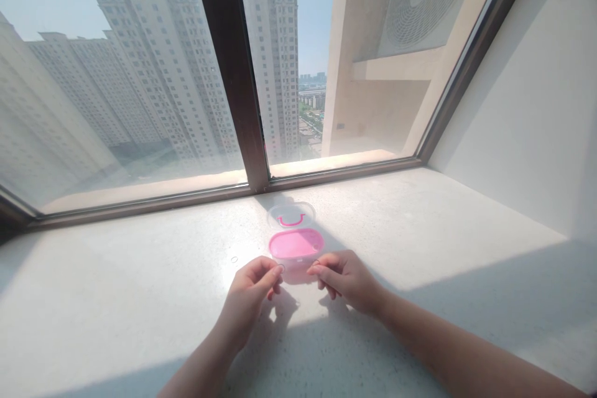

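Observation:
A small pink box lies open on the white windowsill, its clear lid with a pink handle tipped back toward the window. My left hand is just in front of the box, fingers pinched on something tiny that I cannot make out. My right hand is close beside it, also pinched, with what looks like a thin small ring at its fingertips. A tiny ring lies on the sill left of the box.
A dark window frame and its lower rail run along the back of the sill. A white wall closes the right side. High-rise buildings and an outdoor fan unit show through the glass.

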Demonstrator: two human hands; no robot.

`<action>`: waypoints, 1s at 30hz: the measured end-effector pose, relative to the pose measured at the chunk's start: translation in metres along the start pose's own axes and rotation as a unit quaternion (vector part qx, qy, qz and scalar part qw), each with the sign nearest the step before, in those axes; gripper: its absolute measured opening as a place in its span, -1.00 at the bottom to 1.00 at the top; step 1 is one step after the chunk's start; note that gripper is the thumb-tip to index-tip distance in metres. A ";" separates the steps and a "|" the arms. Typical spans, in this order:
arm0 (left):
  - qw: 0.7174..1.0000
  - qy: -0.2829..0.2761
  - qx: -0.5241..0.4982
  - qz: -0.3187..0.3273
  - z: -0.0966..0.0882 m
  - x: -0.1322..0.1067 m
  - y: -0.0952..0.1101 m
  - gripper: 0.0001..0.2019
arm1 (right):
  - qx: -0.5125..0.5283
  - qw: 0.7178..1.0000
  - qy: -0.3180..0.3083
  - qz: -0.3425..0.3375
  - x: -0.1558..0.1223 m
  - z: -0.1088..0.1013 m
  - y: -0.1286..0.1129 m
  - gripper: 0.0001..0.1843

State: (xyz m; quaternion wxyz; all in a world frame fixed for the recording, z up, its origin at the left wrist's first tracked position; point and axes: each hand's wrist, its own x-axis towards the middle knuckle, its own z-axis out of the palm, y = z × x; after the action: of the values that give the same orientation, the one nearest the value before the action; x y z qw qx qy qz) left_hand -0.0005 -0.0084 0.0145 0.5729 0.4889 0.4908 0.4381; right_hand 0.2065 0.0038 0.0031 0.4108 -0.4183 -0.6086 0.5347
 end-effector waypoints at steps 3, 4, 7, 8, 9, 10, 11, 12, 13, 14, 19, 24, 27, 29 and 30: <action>1.000 0.005 0.005 0.008 -0.003 0.003 -0.004 -0.79 | -0.007 1.000 0.001 0.001 0.001 0.000 0.001 -0.62; 1.000 0.007 0.007 0.011 -0.004 0.004 -0.004 -0.79 | -0.010 1.000 0.002 0.002 0.001 0.000 0.001 -0.62; 1.000 0.015 0.003 0.023 -0.006 0.005 -0.004 -0.80 | -0.018 1.000 0.002 0.006 0.002 0.000 0.003 -0.61; 0.999 0.018 0.000 0.026 -0.006 0.005 -0.004 -0.81 | -0.019 1.000 0.001 0.008 0.002 0.000 0.003 -0.61; 0.999 0.024 -0.002 0.028 -0.006 0.006 -0.003 -0.81 | -0.020 1.000 0.002 0.011 0.002 -0.001 0.002 -0.61; 0.999 0.030 -0.003 0.030 -0.006 0.006 -0.002 -0.82 | -0.022 1.000 0.002 0.015 0.003 -0.001 0.002 -0.61; 0.999 0.039 -0.003 0.032 -0.006 0.007 -0.002 -0.82 | -0.024 1.000 0.003 0.018 0.003 -0.001 0.002 -0.61; 0.998 0.047 -0.003 0.033 -0.005 0.007 -0.001 -0.83 | -0.028 0.999 0.003 0.021 0.003 -0.002 0.001 -0.61; 0.998 0.054 -0.004 0.035 -0.005 0.008 -0.002 -0.82 | -0.031 0.999 0.003 0.024 0.003 -0.002 0.001 -0.61; 0.998 0.059 -0.007 0.037 -0.005 0.009 -0.002 -0.82 | -0.035 0.999 0.001 0.026 0.004 -0.002 0.001 -0.61; 0.998 0.049 -0.015 0.037 -0.006 0.010 -0.004 -0.81 | -0.043 0.998 -0.011 0.034 0.004 -0.003 0.002 -0.61; 0.998 0.046 -0.002 0.037 -0.006 0.009 -0.005 -0.82 | -0.043 0.998 -0.015 0.039 0.004 -0.002 0.003 -0.62; 0.998 0.050 0.001 0.028 -0.006 0.009 -0.006 -0.81 | -0.042 0.998 -0.021 0.045 0.004 -0.002 0.003 -0.61; 0.998 0.053 -0.004 0.021 -0.006 0.009 -0.006 -0.80 | -0.046 0.997 -0.026 0.047 0.004 -0.002 0.003 -0.62; 0.998 0.053 -0.008 0.017 -0.006 0.009 -0.007 -0.80 | -0.049 0.997 -0.028 0.047 0.004 -0.002 0.002 -0.62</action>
State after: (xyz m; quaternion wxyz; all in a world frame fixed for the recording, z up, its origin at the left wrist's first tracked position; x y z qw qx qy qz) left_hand -0.0052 0.0003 0.0063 0.5428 0.4686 0.5083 0.4768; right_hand 0.2076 0.0087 0.0012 0.3474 -0.4509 -0.6247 0.5345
